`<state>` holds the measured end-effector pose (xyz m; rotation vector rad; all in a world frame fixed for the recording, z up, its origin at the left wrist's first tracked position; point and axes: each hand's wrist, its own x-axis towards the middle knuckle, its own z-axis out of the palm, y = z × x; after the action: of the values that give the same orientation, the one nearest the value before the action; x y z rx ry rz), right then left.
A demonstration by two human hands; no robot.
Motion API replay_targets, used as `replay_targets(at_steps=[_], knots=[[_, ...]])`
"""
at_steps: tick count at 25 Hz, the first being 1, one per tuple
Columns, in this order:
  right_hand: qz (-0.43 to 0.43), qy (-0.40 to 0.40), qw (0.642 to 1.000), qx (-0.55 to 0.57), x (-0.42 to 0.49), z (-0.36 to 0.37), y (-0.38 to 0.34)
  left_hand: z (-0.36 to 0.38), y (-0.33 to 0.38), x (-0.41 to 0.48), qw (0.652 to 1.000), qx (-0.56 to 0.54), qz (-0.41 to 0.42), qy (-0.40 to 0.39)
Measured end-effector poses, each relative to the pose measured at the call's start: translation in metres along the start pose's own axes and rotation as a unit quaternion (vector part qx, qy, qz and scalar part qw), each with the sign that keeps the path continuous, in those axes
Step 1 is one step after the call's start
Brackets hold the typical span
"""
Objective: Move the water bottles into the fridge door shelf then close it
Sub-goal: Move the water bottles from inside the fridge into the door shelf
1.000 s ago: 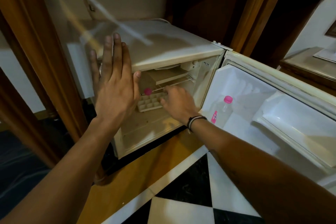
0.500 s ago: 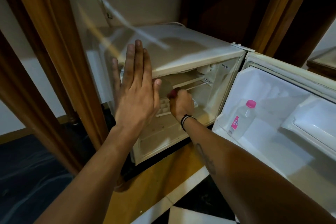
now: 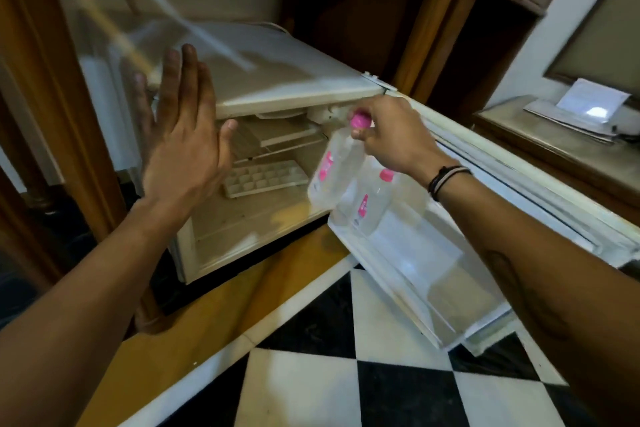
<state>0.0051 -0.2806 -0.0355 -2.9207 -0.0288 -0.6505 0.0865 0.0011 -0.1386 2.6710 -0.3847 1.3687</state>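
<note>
Head view: the right hand pinches the neck of a clear water bottle just under its pink cap, fingers clamped on it, and holds it tilted in the air in front of the open fridge, above the near end of the door shelf. A second bottle with a pink cap stands upright in that shelf, just right of the held one. The left hand hovers flat and empty to the left of the fridge opening, fingers together and stretched out. Inside the fridge, an ice tray lies on the floor of the compartment. The door stands wide open to the right, over the black and white tiled floor.
</note>
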Motion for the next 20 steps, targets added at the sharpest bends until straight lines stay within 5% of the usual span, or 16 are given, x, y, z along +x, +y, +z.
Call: replay_targets(at_steps=[8, 20], knots=[[0.048, -0.155, 0.969, -0.189, -0.045, 0.001, 0.04, -0.002, 0.002, -0.001, 1.0, -0.015, -0.005, -0.003], [0.103, -0.168, 0.945, -0.26, -0.032, 0.041, 0.065, -0.002, 0.001, 0.001, 1.0, -0.008, 0.001, -0.011]])
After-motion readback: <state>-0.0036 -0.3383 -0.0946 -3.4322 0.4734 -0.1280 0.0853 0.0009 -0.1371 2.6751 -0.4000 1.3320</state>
